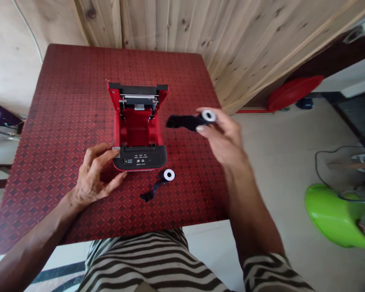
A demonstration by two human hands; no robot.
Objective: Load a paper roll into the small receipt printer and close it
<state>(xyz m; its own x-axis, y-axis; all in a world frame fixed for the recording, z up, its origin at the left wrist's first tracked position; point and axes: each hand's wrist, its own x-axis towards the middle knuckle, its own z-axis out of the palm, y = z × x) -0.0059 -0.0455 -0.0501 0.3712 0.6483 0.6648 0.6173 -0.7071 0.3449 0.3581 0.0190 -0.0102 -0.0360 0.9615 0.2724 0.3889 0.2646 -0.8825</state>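
A red and black receipt printer (139,156) stands on the table with its lid (139,95) raised and its red paper bay (137,129) bare inside. My left hand (93,172) grips the printer's front left corner, fingers on top and thumb low at the front. Off the printer's right side, my right hand (226,136) holds a black paper roll (208,116) with a white core end between thumb and fingers. A loose black strip hangs from it toward the printer. On the table just in front of the printer lies a second black roll (167,175), its tail partly unwound to the left.
The red patterned table (72,89) backs against a wooden plank wall (176,28). Beyond its right edge, a green plastic stool or tub (331,215) with a dark cable sits on the floor. A red round object (294,92) leans near the wall.
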